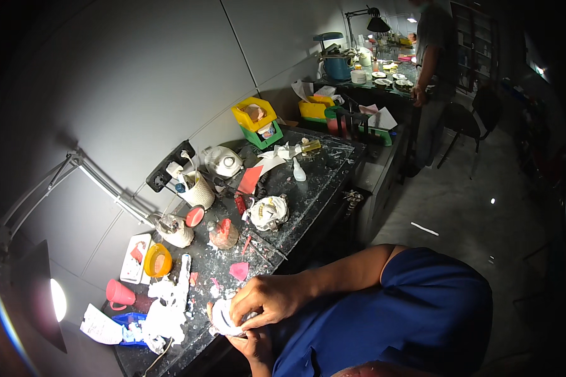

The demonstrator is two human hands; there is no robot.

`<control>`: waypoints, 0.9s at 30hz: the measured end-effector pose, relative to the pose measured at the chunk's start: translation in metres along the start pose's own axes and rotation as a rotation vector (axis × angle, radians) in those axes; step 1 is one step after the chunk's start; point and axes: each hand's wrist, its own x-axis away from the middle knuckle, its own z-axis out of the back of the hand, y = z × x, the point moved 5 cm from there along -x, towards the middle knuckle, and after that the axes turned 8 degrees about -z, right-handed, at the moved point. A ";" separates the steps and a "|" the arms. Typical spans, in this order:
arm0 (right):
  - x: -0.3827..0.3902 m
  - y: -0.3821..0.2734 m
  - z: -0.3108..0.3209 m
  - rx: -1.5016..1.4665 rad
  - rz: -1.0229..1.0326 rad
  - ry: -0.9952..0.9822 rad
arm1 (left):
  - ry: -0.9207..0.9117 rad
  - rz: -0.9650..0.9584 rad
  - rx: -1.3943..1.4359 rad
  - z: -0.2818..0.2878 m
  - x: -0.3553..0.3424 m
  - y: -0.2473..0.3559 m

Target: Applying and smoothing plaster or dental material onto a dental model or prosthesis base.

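Note:
At the near edge of the black worktop [267,251], both my hands are on a white, rounded, plaster-like piece [222,316]. My left hand [253,347] cups it from below, fingers wrapped around its side. My right hand [269,303] reaches across from the right, its bent fingers pressing on the top of the piece. Those fingers cover part of it, and whether a small tool sits between them cannot be made out. Beside the piece lie white crumbs and a pink scrap [239,271].
A lit lamp [56,300] stands at the left. Along the worktop are a yellow bowl [158,261], a pink mug [119,293], a glass jar [223,235], a white plaster lump [269,212] and stacked bins [256,123]. Another person [432,63] stands at the far bench.

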 end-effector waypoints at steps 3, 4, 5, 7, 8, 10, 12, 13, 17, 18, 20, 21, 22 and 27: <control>0.000 0.000 0.000 0.001 0.010 0.004 | -0.013 -0.023 0.024 0.001 -0.001 0.000; 0.000 0.000 -0.001 -0.007 0.009 -0.008 | -0.040 -0.046 0.048 0.000 -0.001 0.001; 0.000 0.000 0.000 -0.002 0.010 0.004 | -0.032 -0.042 0.048 0.000 -0.001 0.000; -0.001 0.000 -0.001 -0.005 -0.002 -0.010 | -0.038 -0.045 0.044 0.000 0.000 0.001; -0.001 0.000 0.000 0.001 0.002 0.003 | -0.026 -0.040 0.043 0.001 0.000 0.000; -0.001 0.000 -0.001 0.001 -0.011 -0.018 | -0.020 -0.026 0.015 0.000 0.000 0.000; 0.000 0.000 0.000 0.000 -0.003 -0.001 | -0.001 -0.019 0.026 0.000 0.001 0.000; 0.000 0.000 0.000 -0.007 -0.001 -0.011 | 0.003 -0.021 0.040 -0.001 0.001 0.000; 0.002 0.001 -0.001 0.004 0.004 0.014 | -0.036 -0.034 0.062 -0.003 0.000 0.001; 0.002 0.001 -0.001 0.016 0.011 0.018 | -0.045 -0.041 0.070 -0.004 0.000 0.001; 0.003 0.001 -0.001 0.025 0.017 0.022 | -0.052 -0.046 0.078 -0.004 -0.001 0.002; 0.003 0.001 0.001 0.040 0.040 0.033 | -0.053 -0.041 0.082 -0.005 -0.001 0.001; 0.004 0.000 0.001 0.048 0.066 0.037 | -0.052 -0.034 0.083 -0.004 -0.001 0.000; 0.006 -0.001 0.002 0.080 0.122 0.064 | -0.033 -0.033 0.085 -0.001 -0.001 -0.004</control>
